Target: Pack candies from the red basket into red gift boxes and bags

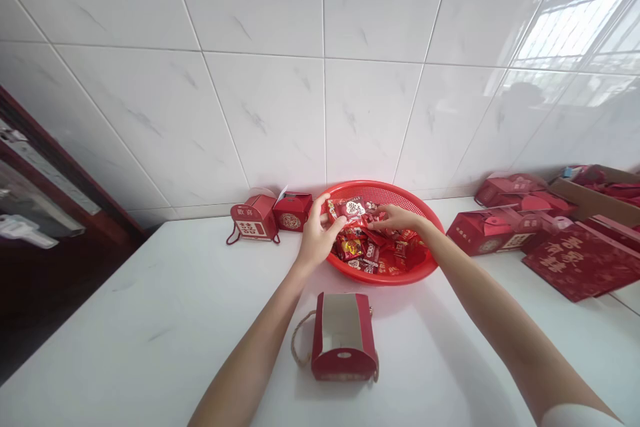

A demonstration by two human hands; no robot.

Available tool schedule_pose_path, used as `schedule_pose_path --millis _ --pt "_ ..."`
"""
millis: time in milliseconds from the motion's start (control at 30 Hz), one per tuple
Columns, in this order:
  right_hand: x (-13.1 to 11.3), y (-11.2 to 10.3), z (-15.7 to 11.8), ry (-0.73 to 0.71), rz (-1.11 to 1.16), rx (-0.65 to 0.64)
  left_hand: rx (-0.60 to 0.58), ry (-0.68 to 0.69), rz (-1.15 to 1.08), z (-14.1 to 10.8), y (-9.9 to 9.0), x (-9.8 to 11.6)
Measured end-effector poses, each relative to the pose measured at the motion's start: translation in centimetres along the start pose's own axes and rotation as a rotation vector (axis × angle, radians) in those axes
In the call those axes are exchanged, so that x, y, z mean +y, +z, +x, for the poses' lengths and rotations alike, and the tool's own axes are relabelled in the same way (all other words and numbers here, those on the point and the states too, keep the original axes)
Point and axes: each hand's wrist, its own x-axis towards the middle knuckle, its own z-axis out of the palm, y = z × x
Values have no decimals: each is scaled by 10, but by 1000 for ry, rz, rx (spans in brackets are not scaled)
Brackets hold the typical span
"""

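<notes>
Over the left part of a red plastic basket, my left hand holds red wrapped candy packets between thumb and fingers. My right hand is just right of them, above the basket, with its fingers bent together at the wrappers; what they pinch is too small to tell. More red and dark wrapped candies lie in the basket below both hands. Nearer me, an open red box with a rope handle stands on the white table, its pale inside showing.
Two closed red gift boxes stand by the tiled wall, left of the basket. On the right are several red boxes, a flat red bag or box and a cardboard carton. The table edge runs along the left.
</notes>
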Motion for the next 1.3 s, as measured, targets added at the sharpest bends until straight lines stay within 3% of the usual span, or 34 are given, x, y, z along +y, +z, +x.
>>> schedule_pose_path --millis 267,567,767,1033,1300 --pt "-3 2 0 -62 -45 44 -5 -6 1 0 0 -1" --pt "-3 4 2 -31 -167 -43 -13 -7 8 -1 -1 -1" --pt "-5 5 0 -20 -219 -20 -25 -2 9 -1 -1 -1" --pt "-5 5 0 47 -241 193 -15 9 41 -1 -2 -4" --pt "-12 2 -8 345 -318 403 -17 21 67 0 -3 -5"
